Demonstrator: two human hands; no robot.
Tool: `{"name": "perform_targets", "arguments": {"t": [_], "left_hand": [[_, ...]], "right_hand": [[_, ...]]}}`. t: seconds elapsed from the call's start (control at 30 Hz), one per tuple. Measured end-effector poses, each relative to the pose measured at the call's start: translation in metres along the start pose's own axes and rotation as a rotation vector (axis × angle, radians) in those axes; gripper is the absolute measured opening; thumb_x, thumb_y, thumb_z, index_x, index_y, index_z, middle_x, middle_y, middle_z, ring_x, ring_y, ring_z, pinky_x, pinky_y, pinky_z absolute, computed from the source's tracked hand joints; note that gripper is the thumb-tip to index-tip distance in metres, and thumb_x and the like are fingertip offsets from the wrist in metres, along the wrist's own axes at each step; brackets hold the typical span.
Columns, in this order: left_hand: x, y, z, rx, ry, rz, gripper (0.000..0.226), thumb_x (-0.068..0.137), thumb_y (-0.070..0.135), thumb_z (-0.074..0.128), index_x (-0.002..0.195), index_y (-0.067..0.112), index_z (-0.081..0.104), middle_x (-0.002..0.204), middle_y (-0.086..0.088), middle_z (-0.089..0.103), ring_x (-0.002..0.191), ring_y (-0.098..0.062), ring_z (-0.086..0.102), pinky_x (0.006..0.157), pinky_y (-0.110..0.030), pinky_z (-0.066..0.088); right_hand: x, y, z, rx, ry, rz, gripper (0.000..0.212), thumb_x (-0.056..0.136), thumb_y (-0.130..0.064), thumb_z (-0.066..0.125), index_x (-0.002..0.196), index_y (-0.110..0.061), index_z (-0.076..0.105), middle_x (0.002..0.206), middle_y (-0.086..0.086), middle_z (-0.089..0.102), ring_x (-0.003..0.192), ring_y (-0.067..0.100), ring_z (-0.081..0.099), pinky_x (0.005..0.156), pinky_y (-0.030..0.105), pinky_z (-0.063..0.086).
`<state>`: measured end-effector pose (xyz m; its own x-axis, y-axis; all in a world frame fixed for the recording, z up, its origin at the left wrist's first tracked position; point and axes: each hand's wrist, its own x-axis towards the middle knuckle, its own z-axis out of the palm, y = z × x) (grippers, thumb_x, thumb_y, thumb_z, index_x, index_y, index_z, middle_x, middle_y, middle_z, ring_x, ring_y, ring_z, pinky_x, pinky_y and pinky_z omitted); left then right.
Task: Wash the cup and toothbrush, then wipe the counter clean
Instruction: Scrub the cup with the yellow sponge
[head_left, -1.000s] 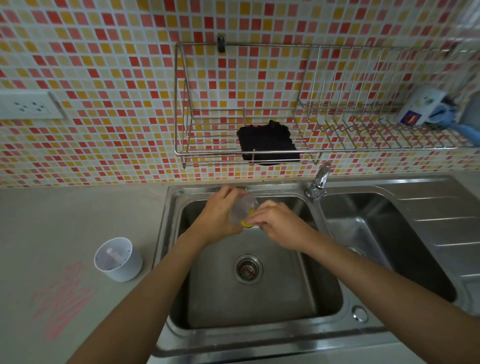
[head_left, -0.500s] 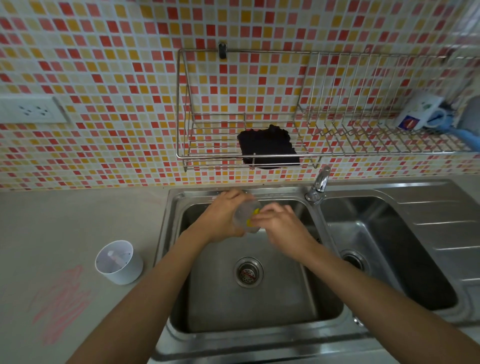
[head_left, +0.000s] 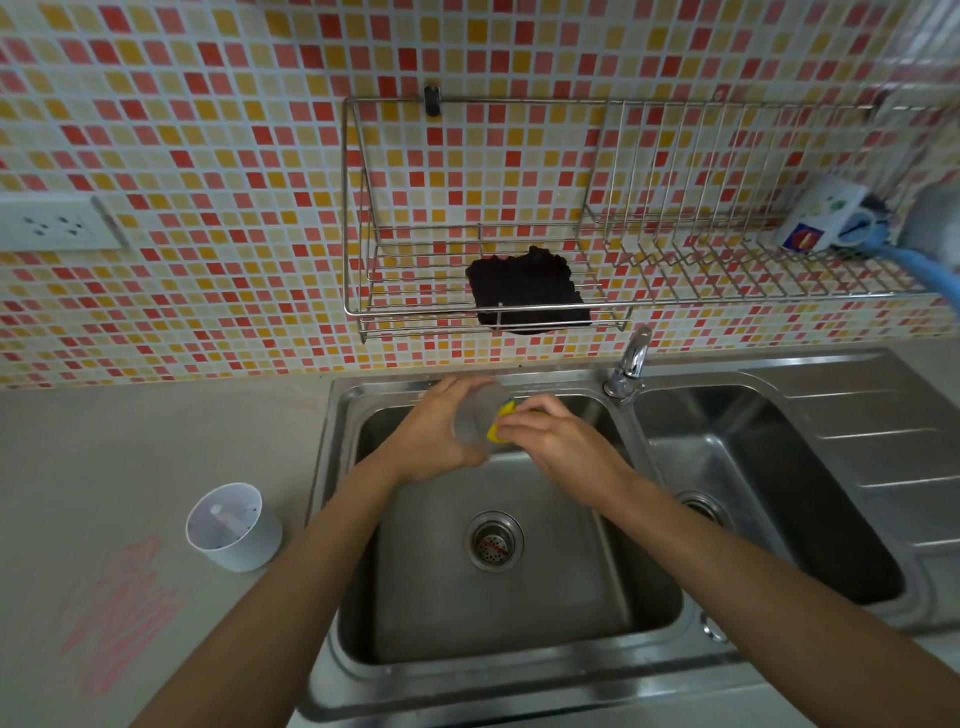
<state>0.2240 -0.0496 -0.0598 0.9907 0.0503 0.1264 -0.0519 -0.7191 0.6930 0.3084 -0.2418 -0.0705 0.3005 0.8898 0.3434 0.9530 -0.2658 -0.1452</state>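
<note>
Lying nearest on the pale counter (head_left: 130, 447): pink smeared marks (head_left: 122, 618), with a white holder (head_left: 235, 527) standing just beyond, something pale and slim inside it, too blurred to name. Opening ahead: the left basin of a steel sink (head_left: 498, 545), drain at its middle. Reaching over that basin: left hand (head_left: 439, 434), fingers wrapping around a clear cup (head_left: 480, 415) tilted on its side; right hand (head_left: 558, 441), fingertips pinching a yellow sponge (head_left: 501, 428) against the cup's mouth. Standing behind, between the two basins: a tap (head_left: 629, 366). Hanging farthest, on the mosaic wall: a wire rack (head_left: 597, 270) holding a dark cloth (head_left: 527, 291) and a mug (head_left: 823, 218).
</note>
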Motion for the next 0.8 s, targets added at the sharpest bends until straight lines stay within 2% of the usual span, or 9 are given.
{"name": "perform_targets", "arguments": {"t": [0.17,0.23,0.33,0.4,0.47,0.57,0.63,0.73,0.8], "left_hand": [[0.0,-0.006,0.011,0.029,0.061,-0.046,0.092,0.059,0.035,0.088,0.134,0.023,0.037,0.134,0.006,0.046,0.125,-0.012,0.04,0.105,-0.033,0.037],[0.0,-0.01,0.011,0.028,0.084,-0.045,0.087,0.059,0.033,0.088,0.13,0.023,0.039,0.131,0.005,0.048,0.124,-0.014,0.043,0.103,-0.038,0.042],[-0.001,-0.012,0.009,0.084,0.074,-0.013,0.085,0.057,0.027,0.086,0.129,0.02,0.042,0.127,0.003,0.046,0.118,-0.015,0.045,0.1,-0.039,0.044],[-0.004,-0.013,0.01,0.137,0.071,0.009,0.085,0.056,0.031,0.083,0.131,0.022,0.043,0.128,0.003,0.048,0.119,-0.018,0.045,0.101,-0.042,0.042],[-0.004,-0.014,0.011,0.207,0.071,-0.009,0.086,0.055,0.04,0.08,0.132,0.029,0.042,0.131,0.008,0.049,0.122,-0.02,0.041,0.102,-0.046,0.038],[-0.003,-0.011,0.007,0.229,0.064,-0.022,0.088,0.054,0.045,0.079,0.132,0.034,0.041,0.131,0.011,0.049,0.124,-0.018,0.039,0.101,-0.045,0.038],[-0.004,-0.012,0.005,0.227,0.047,-0.009,0.089,0.056,0.039,0.081,0.134,0.031,0.042,0.133,0.009,0.049,0.124,-0.018,0.038,0.103,-0.039,0.038],[-0.008,-0.016,0.003,0.238,0.033,-0.009,0.088,0.062,0.028,0.083,0.139,0.027,0.041,0.14,0.007,0.046,0.129,-0.018,0.035,0.106,-0.03,0.034],[-0.009,-0.016,0.003,0.23,0.027,-0.015,0.089,0.063,0.027,0.084,0.141,0.025,0.041,0.142,0.006,0.045,0.131,-0.017,0.035,0.107,-0.027,0.031]], "right_hand": [[0.002,-0.006,0.0,0.047,-0.001,-0.027,0.049,0.07,0.005,0.075,0.114,-0.015,0.068,0.111,-0.002,0.068,0.108,0.02,0.052,0.084,0.031,0.053],[0.0,-0.014,0.002,0.18,0.032,0.073,0.038,0.082,0.003,0.065,0.115,-0.016,0.069,0.113,-0.004,0.069,0.108,0.016,0.053,0.093,0.023,0.046],[0.001,-0.023,0.004,0.378,0.024,0.245,0.036,0.087,0.002,0.057,0.113,-0.019,0.071,0.111,-0.007,0.07,0.104,0.013,0.055,0.093,0.014,0.038],[0.004,-0.02,0.002,0.26,-0.05,0.156,0.037,0.082,0.004,0.062,0.111,-0.018,0.072,0.107,-0.006,0.071,0.103,0.017,0.057,0.091,0.023,0.046],[0.009,-0.012,0.001,0.014,-0.078,0.012,0.044,0.068,0.004,0.073,0.106,-0.018,0.073,0.104,-0.007,0.072,0.104,0.021,0.059,0.082,0.034,0.052],[0.013,-0.008,-0.001,-0.136,-0.038,-0.001,0.043,0.065,-0.001,0.077,0.104,-0.018,0.073,0.106,-0.004,0.072,0.108,0.023,0.059,0.082,0.036,0.05],[0.01,-0.017,0.003,-0.012,-0.006,0.086,0.038,0.072,0.001,0.072,0.105,-0.018,0.074,0.103,-0.003,0.072,0.105,0.02,0.058,0.086,0.035,0.05],[0.01,-0.028,0.007,0.4,-0.053,0.383,0.027,0.087,-0.007,0.063,0.107,-0.022,0.074,0.094,-0.002,0.07,0.095,0.015,0.058,0.085,0.024,0.044],[0.013,-0.028,0.003,0.339,-0.06,0.317,0.027,0.086,-0.007,0.065,0.108,-0.021,0.074,0.098,0.0,0.071,0.096,0.016,0.058,0.085,0.028,0.047]]}}
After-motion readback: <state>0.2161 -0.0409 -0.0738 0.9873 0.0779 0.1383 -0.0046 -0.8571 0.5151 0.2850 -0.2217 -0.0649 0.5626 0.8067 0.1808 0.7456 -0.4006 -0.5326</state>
